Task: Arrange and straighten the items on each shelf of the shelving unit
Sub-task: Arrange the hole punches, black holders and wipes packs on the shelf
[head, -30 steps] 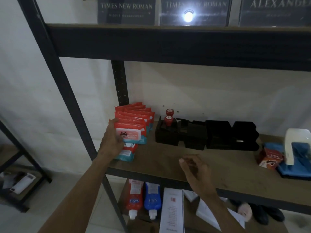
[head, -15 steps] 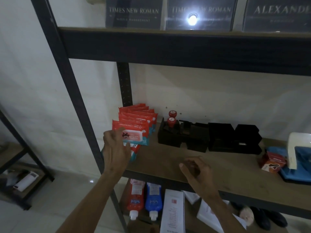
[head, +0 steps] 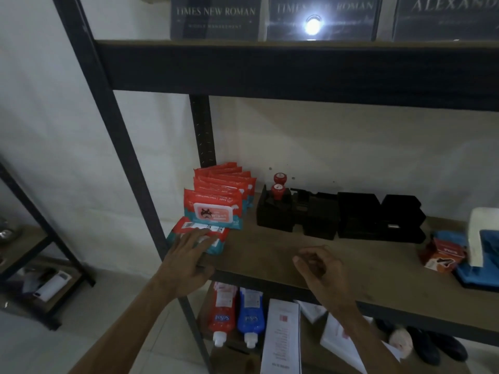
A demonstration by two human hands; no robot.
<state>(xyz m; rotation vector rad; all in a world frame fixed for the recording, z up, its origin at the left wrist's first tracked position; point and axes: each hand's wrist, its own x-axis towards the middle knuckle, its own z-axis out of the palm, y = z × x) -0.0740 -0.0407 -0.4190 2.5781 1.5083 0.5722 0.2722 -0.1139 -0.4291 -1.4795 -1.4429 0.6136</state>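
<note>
The left hand [head: 189, 256] reaches in from the lower left with its forearm bare, fingers straight and spread, lying flat on a red-and-teal wipes packet lying flat [head: 213, 240] at the left front corner of the brown wooden shelf board [head: 270, 255]. The right hand [head: 321, 271] hovers above the board's front edge, fingers loosely curled and holding nothing.

The left palm covers the near half of the flat packet, so only its white label and far edge show. A bright glare washes out the middle dark sign [head: 321, 17] on the shelf above. A white-and-blue device [head: 483, 247] is cut off at the right edge.

The row of upright red wipes packets [head: 216, 203] stands just behind the flat packet, beyond the left fingertips. The black boxes [head: 351, 217], two topped with red round stamps [head: 278, 188], line the back, well apart from the right hand.
</note>
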